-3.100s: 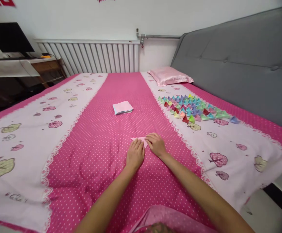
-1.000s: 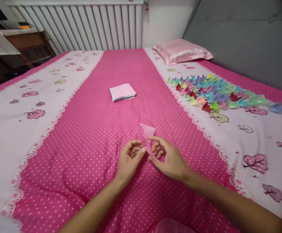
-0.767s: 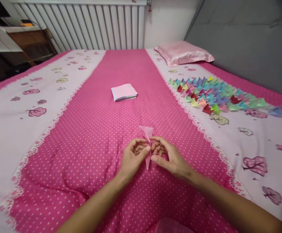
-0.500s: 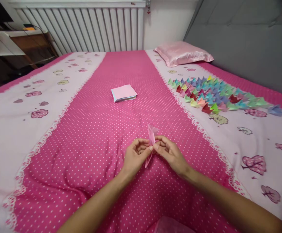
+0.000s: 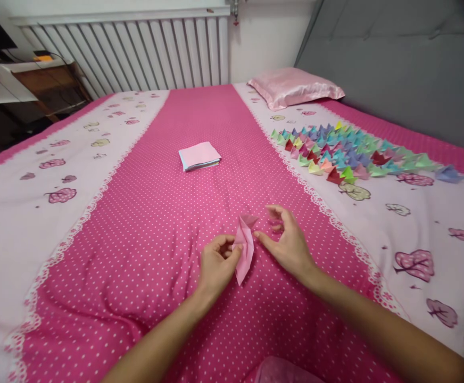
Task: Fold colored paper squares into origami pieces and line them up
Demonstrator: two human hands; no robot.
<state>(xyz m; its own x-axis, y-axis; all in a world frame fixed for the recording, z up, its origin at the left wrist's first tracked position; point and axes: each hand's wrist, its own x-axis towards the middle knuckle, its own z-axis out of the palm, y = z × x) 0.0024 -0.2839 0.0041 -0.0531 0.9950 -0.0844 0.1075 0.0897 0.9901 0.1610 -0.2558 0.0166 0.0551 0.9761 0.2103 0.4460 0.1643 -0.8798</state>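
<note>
A pink folded paper [image 5: 245, 247] with pointed ends is held above the polka-dot bedspread [image 5: 168, 213]. My left hand [image 5: 218, 263] pinches its left side between thumb and fingers. Just to the right of the paper is my right hand [image 5: 290, 242], its thumb and fingers apart. The right thumb tip is close to the paper's edge; whether it touches, I cannot tell. Further up the bed lies a stack of square paper sheets [image 5: 199, 155], pink on top with blue showing below.
Rows of small folded paper pieces [image 5: 336, 151] in many colours stand on the right side of the bed. Behind them lie a pink satin pillow [image 5: 296, 86] and a grey headboard [image 5: 395, 69]. A white radiator [image 5: 136, 53] lines the far wall.
My right hand has let go of the paper and moved a little right, its fingers spreading. The paper has turned to show more of its folded face, still in my left hand.
</note>
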